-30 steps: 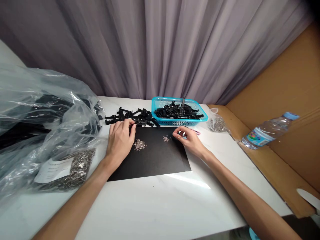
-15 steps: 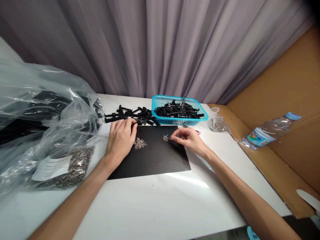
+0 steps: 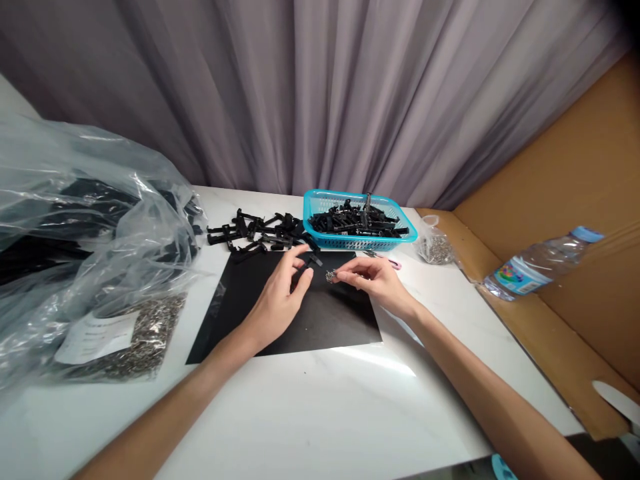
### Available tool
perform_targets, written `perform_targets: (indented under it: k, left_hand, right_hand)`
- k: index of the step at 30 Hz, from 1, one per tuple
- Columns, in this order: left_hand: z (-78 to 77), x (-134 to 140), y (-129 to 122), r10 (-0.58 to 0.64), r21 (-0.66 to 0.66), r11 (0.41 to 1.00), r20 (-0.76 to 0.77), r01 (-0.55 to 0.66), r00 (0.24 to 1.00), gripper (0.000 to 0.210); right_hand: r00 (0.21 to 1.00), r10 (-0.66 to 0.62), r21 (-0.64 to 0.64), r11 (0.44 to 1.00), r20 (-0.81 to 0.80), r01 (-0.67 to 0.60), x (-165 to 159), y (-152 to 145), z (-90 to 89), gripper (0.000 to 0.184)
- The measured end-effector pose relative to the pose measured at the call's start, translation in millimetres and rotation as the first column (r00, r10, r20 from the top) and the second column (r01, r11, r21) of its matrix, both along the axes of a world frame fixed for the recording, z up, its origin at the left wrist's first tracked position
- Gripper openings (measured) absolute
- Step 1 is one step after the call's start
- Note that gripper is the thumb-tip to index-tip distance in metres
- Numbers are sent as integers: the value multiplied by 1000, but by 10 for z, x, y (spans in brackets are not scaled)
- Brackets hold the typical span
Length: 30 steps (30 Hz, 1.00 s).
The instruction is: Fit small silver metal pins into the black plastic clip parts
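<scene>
My left hand (image 3: pixel 277 297) is over the black sheet (image 3: pixel 320 327), thumb and fingers closed on a small black plastic part (image 3: pixel 313 261). Just to its right, the fingertips of my right hand (image 3: pixel 373 280) are pinched together beside a little pile of small metal pieces (image 3: pixel 331 275); what they hold, if anything, is too small to make out. Behind my left hand lie loose black plastic parts (image 3: pixel 245 227), some reaching onto the back edge of the sheet. The other small metal pile is hidden behind my left hand.
A blue basket (image 3: pixel 360 244) of black parts stands at the back. Clear plastic bags (image 3: pixel 150 233) and a bag of metal pieces (image 3: pixel 155 333) lie left. Rightward are a small bag (image 3: pixel 436 248), a bottle (image 3: pixel 530 267), cardboard (image 3: pixel 560 173) and a pink-handled tool (image 3: pixel 395 264).
My left hand has moved right from the loose black parts, bringing one part close to my right hand. My right hand has shifted slightly left, to the small metal pile.
</scene>
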<state>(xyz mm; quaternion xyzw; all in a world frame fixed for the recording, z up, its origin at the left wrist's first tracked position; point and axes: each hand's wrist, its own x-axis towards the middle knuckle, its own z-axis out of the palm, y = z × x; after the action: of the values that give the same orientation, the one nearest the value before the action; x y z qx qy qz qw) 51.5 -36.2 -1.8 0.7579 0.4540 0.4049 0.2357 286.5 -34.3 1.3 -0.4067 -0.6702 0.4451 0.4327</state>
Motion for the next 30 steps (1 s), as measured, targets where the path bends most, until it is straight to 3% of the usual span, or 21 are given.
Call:
perform_targets:
  k: [4, 13, 23, 30]
  left_hand:
    - [-3, 101, -83, -48, -137, 989, 56, 55, 997, 30]
    - [-16, 185, -133, -14, -9, 1000, 93, 14, 996, 12]
    - [-15, 137, -98, -9, -40, 999, 91, 12, 996, 15]
    - [-12, 138, -110, -8, 17, 1000, 57, 7, 998, 14]
  right_hand:
    - [999, -15, -5, 1000, -29, 15, -68, -48, 6, 27]
    - [998, -51, -32, 998, -49, 49, -145, -87, -15, 27]
    - [1000, -17, -15, 1000, 17, 17, -147, -118, 39, 28]
    - [994, -5, -20, 1000, 109, 7, -167, -153, 75, 28]
